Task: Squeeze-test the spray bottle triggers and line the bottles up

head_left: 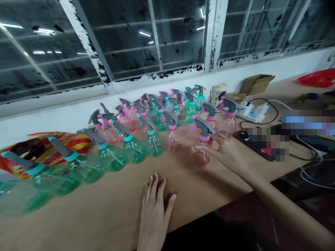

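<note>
Over at the desk point(104, 219), the right hand point(229, 150) has its thumb and fingers closed around a pink spray bottle point(200, 155), which sits upright between the back edge and the front edge. The left hand point(153, 216) lies palm down by the front edge, fingers slightly apart, holding nothing. A row of green spray bottles point(155, 144) runs off toward the left end, in front of a red-and-yellow wrapper point(64, 139). More pink and green bottles crowd the back edge. Just right of the held bottle there's a phone point(253, 143), with a power strip point(252, 115) behind it and a cardboard box point(258, 83) near the back edge.
</note>
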`<move>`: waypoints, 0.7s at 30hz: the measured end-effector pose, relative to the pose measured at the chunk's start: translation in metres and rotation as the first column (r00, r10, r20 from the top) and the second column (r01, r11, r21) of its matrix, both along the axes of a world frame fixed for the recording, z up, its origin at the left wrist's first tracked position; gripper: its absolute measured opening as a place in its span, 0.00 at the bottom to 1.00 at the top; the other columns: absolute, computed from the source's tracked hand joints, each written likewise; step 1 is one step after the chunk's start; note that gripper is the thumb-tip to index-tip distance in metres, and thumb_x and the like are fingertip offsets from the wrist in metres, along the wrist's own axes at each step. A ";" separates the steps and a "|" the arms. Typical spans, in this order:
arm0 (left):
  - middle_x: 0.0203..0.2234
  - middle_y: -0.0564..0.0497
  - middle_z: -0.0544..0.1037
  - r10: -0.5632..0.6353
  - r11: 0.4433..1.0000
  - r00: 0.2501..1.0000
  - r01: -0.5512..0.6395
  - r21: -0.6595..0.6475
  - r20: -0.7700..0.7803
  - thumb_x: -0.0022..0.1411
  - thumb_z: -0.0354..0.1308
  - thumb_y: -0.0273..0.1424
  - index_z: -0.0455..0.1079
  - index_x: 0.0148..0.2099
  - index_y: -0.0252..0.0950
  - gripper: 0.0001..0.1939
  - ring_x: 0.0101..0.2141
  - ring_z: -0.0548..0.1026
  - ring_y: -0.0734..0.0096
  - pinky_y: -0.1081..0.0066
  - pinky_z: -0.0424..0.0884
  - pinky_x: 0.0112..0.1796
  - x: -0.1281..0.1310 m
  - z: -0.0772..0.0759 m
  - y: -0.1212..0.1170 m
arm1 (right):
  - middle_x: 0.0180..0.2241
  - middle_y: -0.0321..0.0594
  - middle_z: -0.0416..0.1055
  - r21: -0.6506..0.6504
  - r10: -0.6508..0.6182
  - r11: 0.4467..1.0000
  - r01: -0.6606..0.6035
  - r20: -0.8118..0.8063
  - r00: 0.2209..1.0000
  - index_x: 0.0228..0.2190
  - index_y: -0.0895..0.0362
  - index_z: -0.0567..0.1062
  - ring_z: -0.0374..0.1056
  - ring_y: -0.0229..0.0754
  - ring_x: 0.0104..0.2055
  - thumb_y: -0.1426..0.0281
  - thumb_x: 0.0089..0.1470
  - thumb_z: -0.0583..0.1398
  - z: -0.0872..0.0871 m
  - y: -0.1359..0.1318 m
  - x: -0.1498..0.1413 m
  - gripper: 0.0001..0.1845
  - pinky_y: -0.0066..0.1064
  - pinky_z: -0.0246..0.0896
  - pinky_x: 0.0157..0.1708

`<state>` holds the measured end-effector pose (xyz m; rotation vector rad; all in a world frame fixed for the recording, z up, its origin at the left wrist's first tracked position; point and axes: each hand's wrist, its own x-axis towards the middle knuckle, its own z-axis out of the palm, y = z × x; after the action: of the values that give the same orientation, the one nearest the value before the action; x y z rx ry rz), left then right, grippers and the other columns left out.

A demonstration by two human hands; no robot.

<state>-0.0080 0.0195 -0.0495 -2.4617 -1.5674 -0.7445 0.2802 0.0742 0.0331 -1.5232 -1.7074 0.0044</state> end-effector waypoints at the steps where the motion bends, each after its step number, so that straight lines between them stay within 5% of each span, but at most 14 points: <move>1: 0.63 0.40 0.64 0.002 1.000 1.000 -0.002 0.020 -0.006 0.70 0.50 0.37 0.59 0.63 0.37 0.23 0.63 0.61 0.53 0.46 0.65 0.57 -0.001 -0.001 0.000 | 0.38 0.52 0.77 -0.002 -0.009 1.000 0.009 0.000 1.000 0.39 0.58 0.76 0.73 0.56 0.41 0.45 0.57 0.54 -0.001 0.006 -0.001 0.29 0.44 0.66 0.38; 13: 0.62 0.40 0.66 -0.039 0.990 0.975 0.067 0.123 -0.219 0.67 0.52 0.37 0.54 0.66 0.36 0.29 0.60 0.67 0.52 0.53 0.74 0.51 -0.017 -0.007 0.009 | 0.36 0.56 0.77 -0.036 -0.154 0.987 0.158 0.087 0.984 0.51 0.63 0.69 0.75 0.60 0.37 0.46 0.57 0.54 -0.006 0.055 -0.010 0.35 0.45 0.67 0.32; 21: 0.62 0.44 0.66 0.001 0.996 0.990 0.011 0.086 -0.142 0.68 0.50 0.36 0.53 0.67 0.39 0.28 0.60 0.66 0.55 0.54 0.71 0.53 -0.014 -0.008 0.008 | 0.33 0.55 0.76 0.018 -0.172 0.985 0.171 0.133 0.976 0.47 0.63 0.70 0.74 0.61 0.39 0.51 0.59 0.53 -0.007 0.073 -0.011 0.29 0.46 0.68 0.34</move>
<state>-0.0217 0.0273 -0.0577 -2.3993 -1.4481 -0.6099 0.2690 0.1468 0.0258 -1.6947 -1.6712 -0.1979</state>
